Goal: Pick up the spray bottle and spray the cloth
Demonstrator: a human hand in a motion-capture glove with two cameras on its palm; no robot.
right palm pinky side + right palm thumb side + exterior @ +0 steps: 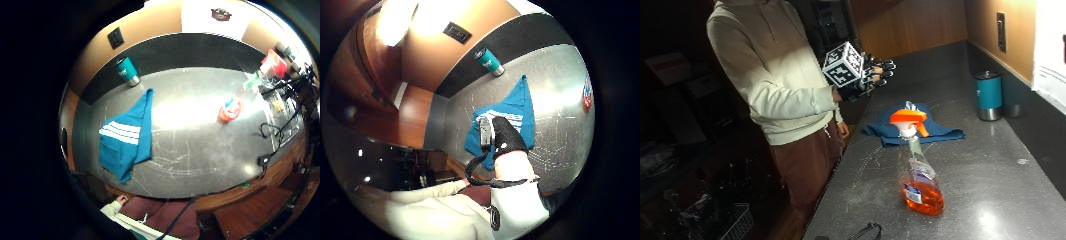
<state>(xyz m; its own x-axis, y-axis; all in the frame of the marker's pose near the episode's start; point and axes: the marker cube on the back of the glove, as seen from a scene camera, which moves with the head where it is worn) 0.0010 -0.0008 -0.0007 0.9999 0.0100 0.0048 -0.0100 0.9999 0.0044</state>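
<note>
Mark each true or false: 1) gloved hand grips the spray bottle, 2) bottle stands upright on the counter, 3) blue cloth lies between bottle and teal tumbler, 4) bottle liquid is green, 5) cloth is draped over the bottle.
1) False. The gloved right hand is raised above the counter's edge, apart from the spray bottle, and holds nothing.
2) True. It stands upright on the dark counter, orange trigger head on top.
3) True. The blue cloth lies on the counter between the bottle and the teal tumbler.
4) False. The liquid is orange.
5) False. The cloth lies on the counter behind the bottle, apart from it.
</note>
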